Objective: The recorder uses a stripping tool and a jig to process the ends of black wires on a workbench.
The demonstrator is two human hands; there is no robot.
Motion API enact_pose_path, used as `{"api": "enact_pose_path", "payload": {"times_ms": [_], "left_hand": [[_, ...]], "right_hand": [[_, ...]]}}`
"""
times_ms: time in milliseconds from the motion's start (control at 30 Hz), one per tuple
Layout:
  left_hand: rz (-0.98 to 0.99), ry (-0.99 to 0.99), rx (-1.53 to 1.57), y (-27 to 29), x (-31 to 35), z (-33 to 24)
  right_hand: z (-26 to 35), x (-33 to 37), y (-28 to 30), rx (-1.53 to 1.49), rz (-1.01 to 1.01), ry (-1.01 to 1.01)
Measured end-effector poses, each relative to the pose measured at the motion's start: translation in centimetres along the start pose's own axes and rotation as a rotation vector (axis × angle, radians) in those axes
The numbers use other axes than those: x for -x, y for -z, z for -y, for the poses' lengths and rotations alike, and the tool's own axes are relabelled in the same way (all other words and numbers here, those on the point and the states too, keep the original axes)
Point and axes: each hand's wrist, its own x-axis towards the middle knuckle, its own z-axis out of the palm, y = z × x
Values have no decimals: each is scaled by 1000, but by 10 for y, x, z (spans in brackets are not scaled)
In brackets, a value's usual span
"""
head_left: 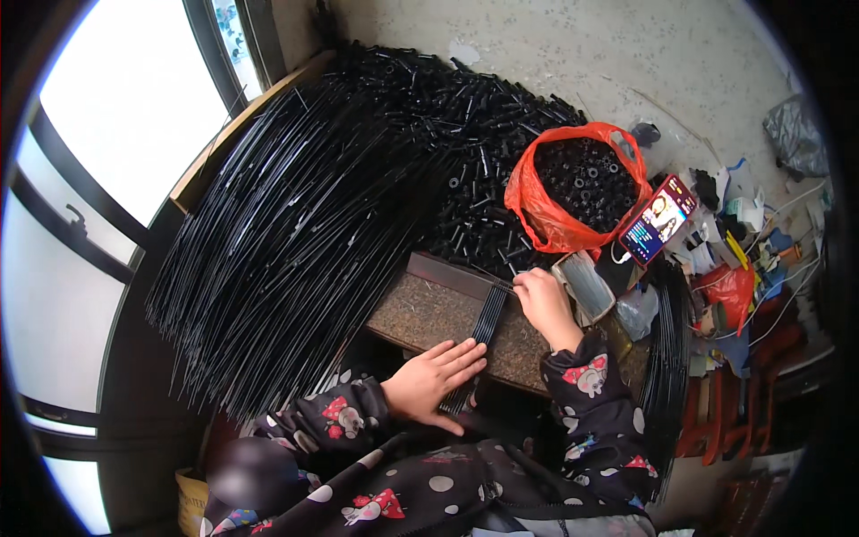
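My left hand (434, 380) lies flat with its fingers stretched out over a narrow row of thin black rods (489, 315), which rests on a speckled brown work board (416, 313). At the far end of that row, my right hand (548, 309) is pinched closed beside a dark straight ledge (452, 276) along the board's back edge. What its fingertips grip is too small to make out. Just beyond them lie many short black tubes (465, 201), heaped up toward the wall.
A big sheaf of long black rods (268, 233) fills the left side, beside the windows. Behind my right hand stands a red plastic bag (543, 228) of small black rings. A lit phone (659, 219), a worn rectangular box (587, 291) and more rods (664, 340) are at the right, near clutter.
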Motion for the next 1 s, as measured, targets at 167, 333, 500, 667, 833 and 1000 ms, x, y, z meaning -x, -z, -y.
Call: {"api": "enact_pose_path", "payload": {"times_ms": [167, 333, 500, 667, 833, 1000], "left_hand": [[-48, -52, 5, -3, -6, -3], [-101, -94, -112, -14, 6, 3], [-124, -17, -179, 12, 6, -33], [-125, -257, 184, 43, -22, -58], [-184, -166, 458, 55, -12, -68], [-923, 400, 1019, 61, -36, -74]], "right_hand": [[75, 59, 72, -1108, 646, 233], [161, 113, 45, -1036, -14, 181], [192, 144, 94, -1012, -390, 204], [201, 181, 167, -1334, -673, 685], [188, 161, 147, -1213, -902, 641], [174, 131, 10, -883, 188, -51]]}}
